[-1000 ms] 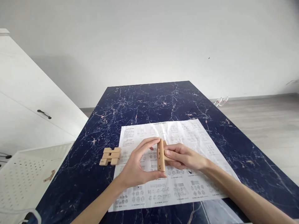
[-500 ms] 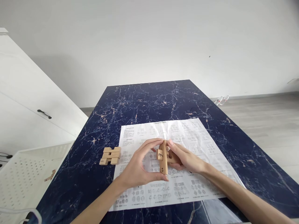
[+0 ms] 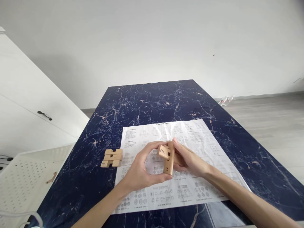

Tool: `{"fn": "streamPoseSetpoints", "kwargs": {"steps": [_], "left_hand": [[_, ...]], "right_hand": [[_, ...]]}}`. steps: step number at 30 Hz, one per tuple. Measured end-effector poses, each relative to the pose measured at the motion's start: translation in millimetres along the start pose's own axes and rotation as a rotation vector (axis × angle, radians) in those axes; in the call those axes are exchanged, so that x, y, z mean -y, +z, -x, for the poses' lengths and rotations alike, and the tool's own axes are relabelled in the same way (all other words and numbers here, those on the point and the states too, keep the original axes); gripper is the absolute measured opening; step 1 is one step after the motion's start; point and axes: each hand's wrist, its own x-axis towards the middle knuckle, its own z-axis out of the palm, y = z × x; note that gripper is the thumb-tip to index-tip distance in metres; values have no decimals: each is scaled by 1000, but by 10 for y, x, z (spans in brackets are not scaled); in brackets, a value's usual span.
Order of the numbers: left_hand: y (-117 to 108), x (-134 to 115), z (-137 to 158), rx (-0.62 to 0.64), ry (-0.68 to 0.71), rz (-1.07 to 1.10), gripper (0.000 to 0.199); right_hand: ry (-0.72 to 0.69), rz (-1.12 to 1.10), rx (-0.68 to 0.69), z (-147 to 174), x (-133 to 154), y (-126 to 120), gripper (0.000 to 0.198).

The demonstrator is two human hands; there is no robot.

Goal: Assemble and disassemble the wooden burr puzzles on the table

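Note:
Over the printed instruction sheet (image 3: pixel 187 193), both hands hold interlocking wooden puzzle pieces. My left hand (image 3: pixel 143 167) grips the ends of an upright notched wooden bar (image 3: pixel 170 161) marked 2, thumb at its lower end and fingers at the top. Crossing that bar is another wooden piece (image 3: pixel 163 152) with a handwritten mark on its end, poking out on the left side. My right hand (image 3: pixel 190 158) is closed around the right side of the joined pieces, its thumb near the upright bar's top. The right hand's fingers partly hide the wood there.
Left of the sheet, several notched wooden pieces (image 3: pixel 112 157) lie together on the dark blue marble-patterned table (image 3: pixel 142 101). A white perforated basket (image 3: pixel 23 171) stands left of the table with a wooden piece (image 3: pixel 51 178) inside. A white cabinet (image 3: pixel 35 95) is beyond it.
The upright bar has tilted, its top leaning right, and the crossing piece now angles upward at its left end. Both hands stay in nearly the same place. The loose pieces have not moved.

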Motion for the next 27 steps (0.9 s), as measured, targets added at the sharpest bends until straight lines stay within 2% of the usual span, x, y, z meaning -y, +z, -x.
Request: {"fn": "streamPoseSetpoints", "kwargs": {"steps": [6,18,27], "left_hand": [[-9,-3,-19,13,31,-42,80],[9,4,-40,48,14,-53,73],[11,12,-49,67,24,-72,75]], "right_hand": [[28,65,-45,-6,-18,-5,57],[33,75,-122,29,-61,58,65],[20,19,-107,25,-60,101,66]]}}
